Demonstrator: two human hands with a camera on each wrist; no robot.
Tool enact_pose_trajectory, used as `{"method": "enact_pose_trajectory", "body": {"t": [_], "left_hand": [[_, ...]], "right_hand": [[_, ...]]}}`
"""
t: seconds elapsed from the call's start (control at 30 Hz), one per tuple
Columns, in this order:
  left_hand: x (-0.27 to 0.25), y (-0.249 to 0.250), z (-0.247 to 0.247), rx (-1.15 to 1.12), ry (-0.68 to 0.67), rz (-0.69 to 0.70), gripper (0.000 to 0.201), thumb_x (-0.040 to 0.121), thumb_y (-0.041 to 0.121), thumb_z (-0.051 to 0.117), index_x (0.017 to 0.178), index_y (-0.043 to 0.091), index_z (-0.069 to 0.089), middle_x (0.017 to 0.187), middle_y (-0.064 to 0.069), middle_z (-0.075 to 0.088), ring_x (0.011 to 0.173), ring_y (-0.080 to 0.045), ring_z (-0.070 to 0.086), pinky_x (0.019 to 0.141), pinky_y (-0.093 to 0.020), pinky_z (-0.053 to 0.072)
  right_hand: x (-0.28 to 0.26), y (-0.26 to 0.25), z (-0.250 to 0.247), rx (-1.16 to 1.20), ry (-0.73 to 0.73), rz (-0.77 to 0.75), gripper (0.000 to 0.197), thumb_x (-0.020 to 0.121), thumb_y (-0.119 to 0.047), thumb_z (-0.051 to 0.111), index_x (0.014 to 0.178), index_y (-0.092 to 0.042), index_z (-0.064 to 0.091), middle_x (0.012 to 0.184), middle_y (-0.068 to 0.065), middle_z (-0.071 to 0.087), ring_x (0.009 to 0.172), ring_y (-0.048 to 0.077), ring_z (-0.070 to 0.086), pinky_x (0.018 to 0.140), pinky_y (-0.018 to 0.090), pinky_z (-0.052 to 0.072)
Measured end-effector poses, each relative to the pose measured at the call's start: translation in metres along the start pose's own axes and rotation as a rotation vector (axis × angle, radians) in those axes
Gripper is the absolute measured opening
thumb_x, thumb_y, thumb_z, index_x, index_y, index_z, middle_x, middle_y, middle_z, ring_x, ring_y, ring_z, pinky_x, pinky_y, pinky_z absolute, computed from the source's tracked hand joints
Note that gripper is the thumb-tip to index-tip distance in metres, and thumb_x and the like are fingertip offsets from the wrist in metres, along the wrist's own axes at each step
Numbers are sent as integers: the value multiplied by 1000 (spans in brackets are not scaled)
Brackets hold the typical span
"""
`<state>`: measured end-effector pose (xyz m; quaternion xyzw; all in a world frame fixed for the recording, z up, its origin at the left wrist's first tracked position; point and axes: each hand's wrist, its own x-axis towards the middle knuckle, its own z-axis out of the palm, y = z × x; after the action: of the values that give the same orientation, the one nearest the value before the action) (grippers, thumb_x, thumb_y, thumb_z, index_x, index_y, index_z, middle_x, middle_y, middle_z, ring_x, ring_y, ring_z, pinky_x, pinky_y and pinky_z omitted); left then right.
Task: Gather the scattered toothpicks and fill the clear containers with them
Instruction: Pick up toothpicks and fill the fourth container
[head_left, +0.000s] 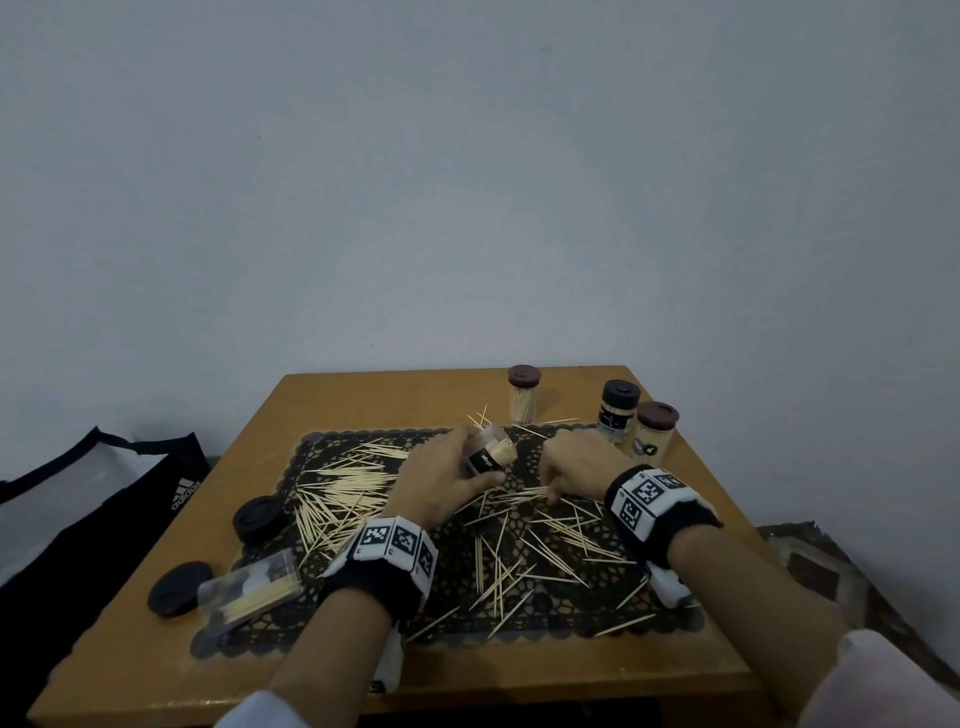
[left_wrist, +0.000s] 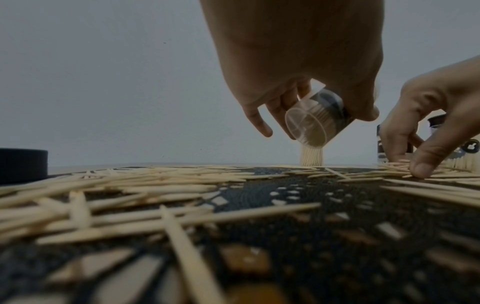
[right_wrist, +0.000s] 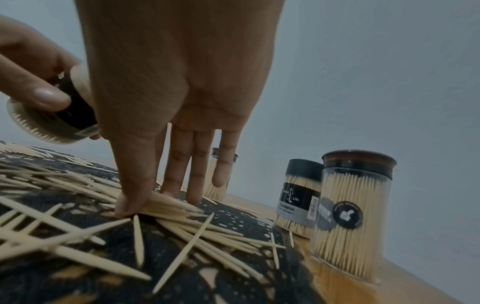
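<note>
Loose toothpicks (head_left: 348, 493) lie scattered over a black lace mat (head_left: 566, 613) on the wooden table. My left hand (head_left: 449, 470) grips a clear container (head_left: 491, 452) with a black label. It is lifted off the mat and tilted, and partly filled with toothpicks. In the left wrist view the container (left_wrist: 311, 123) shows its clear bottom under the left hand (left_wrist: 298, 61). My right hand (head_left: 558, 483) is down on the mat just right of it. Its thumb and fingers (right_wrist: 179, 185) pinch a small bundle of toothpicks (right_wrist: 168, 206) flat against the mat.
Three capped containers full of toothpicks stand at the back right (head_left: 524, 395), (head_left: 618, 410), (head_left: 655, 431). Two black lids (head_left: 260, 519), (head_left: 179, 587) and a clear container lying on its side (head_left: 254, 592) are at the left. A black bag (head_left: 104, 493) sits beside the table.
</note>
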<state>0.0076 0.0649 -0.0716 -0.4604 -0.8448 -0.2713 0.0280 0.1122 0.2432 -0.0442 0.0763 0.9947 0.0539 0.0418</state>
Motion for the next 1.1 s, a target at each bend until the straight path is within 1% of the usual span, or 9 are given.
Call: {"method": "enact_pose_trajectory", "body": {"t": [0.17,0.27,0.4,0.53,0.67,0.77,0.87,0.97,1.1], "left_hand": [[-1,1,-1,-4,-5,-7,56,82,53,68,124,21,50,113,5,63,97,-12,56,84,-27,43],[-1,0,-1,-9,-4,-20,57,82,54,69,125,21,50,112,5,64,97,-13,59,86,-30,47],[-1,-1,-1,19,-1,-48,57,81,54,69,124,21,50,113,4,64,99,-14,59,90,-32,47],[-1,-6,0,61,-9,-78,58,81,54,69,124,19,50,116,2,63,103,-16,57,91,-32,46],[0,-6,1,66,-27,-79,59,80,54,70,125,20,50,118,3,62,105,-16,57,91,-33,46],[2,-5,3,13,-63,-60,58,79,55,71,123,22,50,114,5,63,99,-13,58,84,-31,46],[3,-5,5,-45,-100,-16,57,80,55,70,119,20,50,107,6,63,87,-10,55,69,-26,39],[3,-4,5,-80,-100,-4,49,81,53,70,110,20,47,86,15,55,72,-2,48,56,-15,29],[2,-3,5,-131,-70,-10,43,83,50,70,101,25,40,75,18,46,63,5,44,53,-14,31]], "right_hand": [[-3,2,-1,-65,12,-34,18,84,-37,68,95,-23,71,100,-2,69,94,19,63,66,28,42],[-4,3,3,-72,23,-62,15,90,-33,60,94,-20,65,101,1,66,95,22,62,69,31,43],[-9,12,2,150,98,-16,14,90,-29,63,92,-18,71,93,-3,69,86,14,63,77,33,52],[-11,20,-9,324,196,32,8,87,-23,68,89,-17,74,84,-6,70,76,7,61,72,28,51],[-7,14,-24,338,218,2,9,89,-24,66,86,-17,71,81,-8,66,72,5,58,64,18,40],[-1,1,-35,174,212,-30,12,91,-26,62,92,-18,70,87,-6,66,81,10,58,65,20,36],[4,-15,-44,87,229,-73,14,92,-26,60,98,-20,71,93,-3,67,87,15,61,68,26,41],[10,-25,-51,237,232,-110,16,88,-18,66,102,-16,74,96,0,71,86,13,64,68,23,46],[15,-30,-58,494,244,-98,16,79,-4,74,94,-8,76,89,1,72,78,5,62,63,10,45]]}}
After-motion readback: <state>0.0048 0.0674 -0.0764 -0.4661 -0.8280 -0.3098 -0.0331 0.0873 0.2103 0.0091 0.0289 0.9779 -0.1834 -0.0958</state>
